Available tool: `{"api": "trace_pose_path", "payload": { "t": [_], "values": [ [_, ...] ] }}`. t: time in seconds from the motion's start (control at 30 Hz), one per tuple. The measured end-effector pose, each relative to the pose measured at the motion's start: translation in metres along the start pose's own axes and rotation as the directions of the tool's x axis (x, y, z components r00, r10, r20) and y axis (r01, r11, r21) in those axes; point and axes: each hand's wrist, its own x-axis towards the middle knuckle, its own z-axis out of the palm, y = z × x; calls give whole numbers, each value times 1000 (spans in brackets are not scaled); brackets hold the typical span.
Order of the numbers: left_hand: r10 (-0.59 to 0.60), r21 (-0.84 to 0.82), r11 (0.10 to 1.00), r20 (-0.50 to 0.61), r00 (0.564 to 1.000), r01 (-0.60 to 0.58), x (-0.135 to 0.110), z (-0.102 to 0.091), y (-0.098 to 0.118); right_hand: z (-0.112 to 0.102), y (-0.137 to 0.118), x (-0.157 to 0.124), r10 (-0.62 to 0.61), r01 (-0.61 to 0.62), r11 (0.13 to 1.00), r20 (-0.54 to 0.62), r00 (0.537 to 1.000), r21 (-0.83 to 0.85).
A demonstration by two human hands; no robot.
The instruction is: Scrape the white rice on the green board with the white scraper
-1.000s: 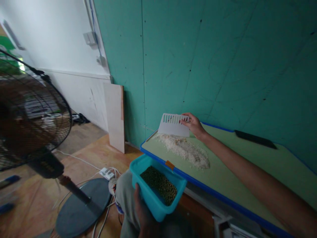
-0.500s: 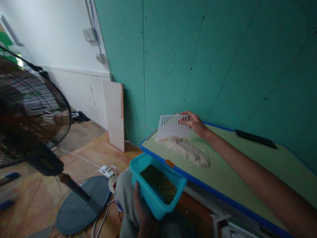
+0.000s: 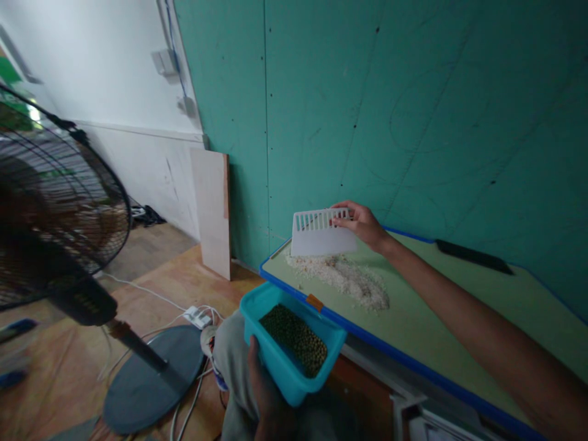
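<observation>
- The scraper [image 3: 321,242] stands near-upright over the desk [image 3: 413,321], its plain edge down at the far-left end of the grain [image 3: 351,278]; contact there is hard to make out.
- The right hand [image 3: 365,228] pinches it by one upper corner, fingers closed narrow on the slotted part, probably because this leaves the whole straight edge free.
- The grain lies in a long slanting heap, with a few tan bits at the scraper's end.
- Below the desk's near edge sits the tub [image 3: 281,366], its mouth just beside that edge and, it seems, easily within reach.
- The left hand [image 3: 261,376] has its thumb against the tub's side, apparently to steady it; the other fingers are hidden, but the grip looks firm. A leg [image 3: 233,352] beside it may share the weight.
- Inside the tub, beans [image 3: 294,335], green and tan, lie together.
- An orange clip [image 3: 315,302] sits on the blue edging.
- Further out, a fan [image 3: 82,297] stands left, and a board [image 3: 211,214] leans by the wall [image 3: 367,122].
</observation>
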Motion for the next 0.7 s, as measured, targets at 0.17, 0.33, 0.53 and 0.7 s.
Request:
{"api": "trace_pose_path", "payload": {
  "t": [0.17, 0.33, 0.53, 0.7],
  "values": [
    [14, 44, 999, 19, 1000, -15, 5, -4, 0, 1, -8, -1, -12, 13, 996, 9, 1000, -93],
    [24, 79, 997, 46, 999, -28, 3, -5, 1, 1, -12, -3, 16, -10, 993, 52, 999, -121],
    [14, 81, 997, 61, 998, -19, 2, -5, 1, 2, -11, -4, 4, 12, 990, 117, 993, -141],
    [49, 155, 986, 50, 998, -56, 3, -6, 1, -4, -13, -4, 8, 21, 988, 190, 982, -153]
  ]
}}
